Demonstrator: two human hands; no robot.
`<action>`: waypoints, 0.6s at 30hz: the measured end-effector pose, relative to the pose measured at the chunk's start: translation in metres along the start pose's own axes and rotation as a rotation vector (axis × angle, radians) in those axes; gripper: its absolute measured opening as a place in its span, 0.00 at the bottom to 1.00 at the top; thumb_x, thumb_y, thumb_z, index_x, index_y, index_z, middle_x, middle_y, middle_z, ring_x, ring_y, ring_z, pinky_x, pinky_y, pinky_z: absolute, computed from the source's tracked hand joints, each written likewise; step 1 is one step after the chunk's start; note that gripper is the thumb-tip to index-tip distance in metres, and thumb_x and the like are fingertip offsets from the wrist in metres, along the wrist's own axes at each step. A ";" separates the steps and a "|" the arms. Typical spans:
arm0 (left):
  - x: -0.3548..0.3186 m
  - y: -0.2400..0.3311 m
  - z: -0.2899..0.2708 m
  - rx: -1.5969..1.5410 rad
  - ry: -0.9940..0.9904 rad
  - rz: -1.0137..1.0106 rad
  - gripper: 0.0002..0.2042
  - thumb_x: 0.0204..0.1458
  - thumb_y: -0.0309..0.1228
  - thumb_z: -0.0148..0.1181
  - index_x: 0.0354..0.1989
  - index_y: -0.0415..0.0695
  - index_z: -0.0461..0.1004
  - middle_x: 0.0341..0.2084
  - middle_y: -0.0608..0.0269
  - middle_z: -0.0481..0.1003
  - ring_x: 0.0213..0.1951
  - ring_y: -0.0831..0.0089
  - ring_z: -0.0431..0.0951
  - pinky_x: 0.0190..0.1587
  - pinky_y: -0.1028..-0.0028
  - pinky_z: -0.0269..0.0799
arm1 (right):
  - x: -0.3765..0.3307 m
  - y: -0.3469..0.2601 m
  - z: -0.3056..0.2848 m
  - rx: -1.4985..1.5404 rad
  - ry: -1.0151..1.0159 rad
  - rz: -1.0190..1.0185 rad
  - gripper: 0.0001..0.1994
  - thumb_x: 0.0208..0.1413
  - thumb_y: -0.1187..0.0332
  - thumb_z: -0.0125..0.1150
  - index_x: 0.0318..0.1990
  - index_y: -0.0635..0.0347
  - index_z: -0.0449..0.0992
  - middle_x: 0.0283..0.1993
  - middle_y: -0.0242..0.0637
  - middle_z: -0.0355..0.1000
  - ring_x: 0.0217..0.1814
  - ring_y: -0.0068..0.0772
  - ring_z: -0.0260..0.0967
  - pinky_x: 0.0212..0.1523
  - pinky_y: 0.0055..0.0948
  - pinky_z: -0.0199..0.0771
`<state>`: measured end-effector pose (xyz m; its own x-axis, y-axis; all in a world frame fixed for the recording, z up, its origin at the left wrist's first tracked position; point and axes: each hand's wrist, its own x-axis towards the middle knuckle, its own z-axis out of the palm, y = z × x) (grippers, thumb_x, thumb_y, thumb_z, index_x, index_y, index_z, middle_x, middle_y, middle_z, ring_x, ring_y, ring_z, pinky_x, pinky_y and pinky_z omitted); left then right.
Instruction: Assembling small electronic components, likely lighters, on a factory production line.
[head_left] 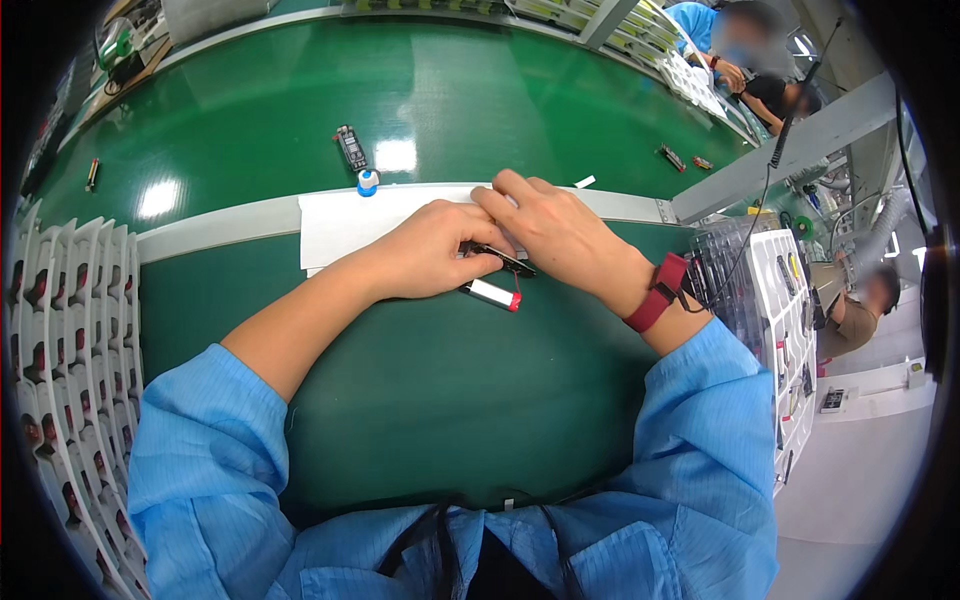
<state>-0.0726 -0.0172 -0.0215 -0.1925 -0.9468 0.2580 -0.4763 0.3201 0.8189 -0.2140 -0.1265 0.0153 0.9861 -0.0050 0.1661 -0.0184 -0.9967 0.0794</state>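
Observation:
Between thumb and fingers, my left hand point(432, 250) grips a small black circuit board point(518, 264), most of it covered by the hand. Below the board lies a silver-white battery pack point(493, 295) with a red end, and a thin red wire runs up toward the board. My right hand point(560, 225), with a dark red wrist strap point(660, 293), is bent over the same spot with its fingers curled together. Whatever its fingertips pinch is hidden. Under both hands spreads a white sheet point(340, 232) at the edge of the green work surface.
Beyond the pale rail point(210, 226) stand a blue-and-white capped bottle point(367, 183) and a black electronic module point(350, 148). Stacked white trays point(75, 380) rise at left; more trays point(790, 340) stand at right beside a metal post point(780, 150). Other people work at the far right.

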 end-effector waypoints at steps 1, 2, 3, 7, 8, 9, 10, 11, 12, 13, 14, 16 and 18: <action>0.000 -0.002 0.000 -0.004 0.002 -0.004 0.08 0.44 0.26 0.58 0.34 0.41 0.76 0.32 0.58 0.75 0.35 0.67 0.74 0.37 0.73 0.69 | -0.001 -0.001 0.000 0.028 0.109 -0.013 0.12 0.43 0.73 0.55 0.38 0.62 0.66 0.28 0.38 0.64 0.31 0.39 0.66 0.30 0.31 0.70; -0.001 -0.003 0.000 0.004 0.007 0.021 0.08 0.44 0.26 0.58 0.34 0.41 0.76 0.31 0.58 0.74 0.34 0.67 0.74 0.36 0.73 0.69 | -0.003 -0.002 0.003 0.032 0.105 -0.015 0.12 0.43 0.73 0.55 0.38 0.62 0.66 0.28 0.38 0.64 0.31 0.39 0.66 0.30 0.31 0.70; -0.003 -0.005 0.000 0.013 0.011 0.045 0.08 0.44 0.26 0.58 0.34 0.41 0.76 0.30 0.59 0.74 0.33 0.67 0.74 0.35 0.73 0.69 | -0.007 -0.002 0.007 0.009 0.121 -0.022 0.12 0.42 0.74 0.56 0.38 0.62 0.67 0.29 0.37 0.64 0.31 0.39 0.66 0.31 0.31 0.70; -0.001 -0.005 -0.003 0.001 0.000 0.022 0.08 0.43 0.25 0.58 0.34 0.42 0.76 0.25 0.62 0.73 0.28 0.70 0.72 0.32 0.75 0.67 | -0.032 0.008 0.014 -0.018 0.402 -0.070 0.12 0.40 0.79 0.57 0.36 0.63 0.69 0.33 0.40 0.66 0.32 0.39 0.67 0.33 0.28 0.71; 0.000 -0.005 -0.003 0.003 0.007 0.016 0.08 0.43 0.25 0.58 0.34 0.42 0.76 0.25 0.62 0.73 0.28 0.70 0.72 0.32 0.75 0.67 | -0.039 0.007 0.014 0.083 0.521 0.096 0.12 0.40 0.81 0.56 0.35 0.63 0.69 0.32 0.40 0.67 0.32 0.36 0.67 0.34 0.26 0.70; 0.001 -0.005 -0.005 -0.044 0.022 -0.005 0.08 0.43 0.26 0.58 0.34 0.42 0.76 0.25 0.63 0.73 0.28 0.73 0.72 0.32 0.76 0.67 | -0.043 0.008 0.012 0.187 0.637 0.264 0.11 0.40 0.82 0.56 0.35 0.63 0.69 0.32 0.39 0.67 0.32 0.33 0.68 0.36 0.24 0.69; 0.001 -0.005 -0.004 -0.097 0.031 -0.031 0.08 0.43 0.26 0.58 0.34 0.42 0.76 0.24 0.64 0.73 0.27 0.76 0.71 0.31 0.78 0.66 | -0.043 0.010 0.005 0.646 0.746 0.479 0.09 0.44 0.82 0.56 0.35 0.63 0.68 0.30 0.34 0.67 0.32 0.25 0.68 0.36 0.23 0.68; 0.002 -0.005 -0.001 -0.194 0.087 -0.062 0.09 0.45 0.27 0.59 0.35 0.42 0.76 0.24 0.66 0.73 0.27 0.80 0.70 0.31 0.79 0.65 | -0.036 0.007 -0.012 1.051 0.829 0.646 0.08 0.46 0.80 0.57 0.34 0.62 0.67 0.30 0.30 0.66 0.33 0.20 0.65 0.36 0.22 0.66; 0.003 -0.004 -0.001 -0.280 0.127 -0.142 0.09 0.46 0.28 0.58 0.37 0.40 0.76 0.24 0.67 0.73 0.27 0.81 0.70 0.31 0.81 0.65 | -0.035 0.018 -0.018 1.334 0.857 0.713 0.09 0.45 0.80 0.58 0.34 0.62 0.67 0.31 0.30 0.66 0.32 0.19 0.63 0.35 0.19 0.63; 0.003 -0.002 -0.001 -0.353 0.201 -0.211 0.10 0.47 0.28 0.58 0.37 0.39 0.76 0.24 0.66 0.73 0.27 0.82 0.69 0.31 0.81 0.65 | -0.029 0.017 -0.023 1.419 0.883 0.680 0.10 0.45 0.80 0.59 0.34 0.62 0.67 0.31 0.29 0.66 0.31 0.18 0.63 0.35 0.18 0.62; 0.004 -0.002 -0.003 -0.420 0.282 -0.276 0.10 0.47 0.28 0.57 0.38 0.37 0.75 0.24 0.66 0.73 0.26 0.82 0.69 0.31 0.82 0.64 | -0.021 0.014 -0.028 1.503 0.908 0.636 0.10 0.44 0.79 0.59 0.34 0.61 0.67 0.31 0.29 0.66 0.31 0.18 0.62 0.35 0.18 0.60; 0.003 -0.003 -0.007 -0.584 0.327 -0.398 0.13 0.51 0.31 0.54 0.40 0.35 0.74 0.24 0.67 0.73 0.25 0.85 0.67 0.26 0.85 0.60 | -0.009 0.003 -0.025 1.427 0.901 0.617 0.09 0.45 0.79 0.59 0.35 0.62 0.67 0.31 0.29 0.66 0.31 0.18 0.62 0.34 0.18 0.60; 0.003 -0.005 -0.010 -0.683 0.309 -0.455 0.14 0.52 0.31 0.53 0.42 0.35 0.73 0.23 0.68 0.73 0.25 0.86 0.66 0.26 0.86 0.58 | -0.007 -0.001 -0.021 1.346 0.890 0.604 0.09 0.46 0.79 0.59 0.35 0.62 0.67 0.31 0.29 0.67 0.31 0.18 0.61 0.33 0.18 0.60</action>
<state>-0.0622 -0.0216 -0.0194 0.1794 -0.9762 -0.1222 0.1861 -0.0883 0.9785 -0.2245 -0.1235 0.0350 0.4959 -0.7956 0.3479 0.2757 -0.2357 -0.9319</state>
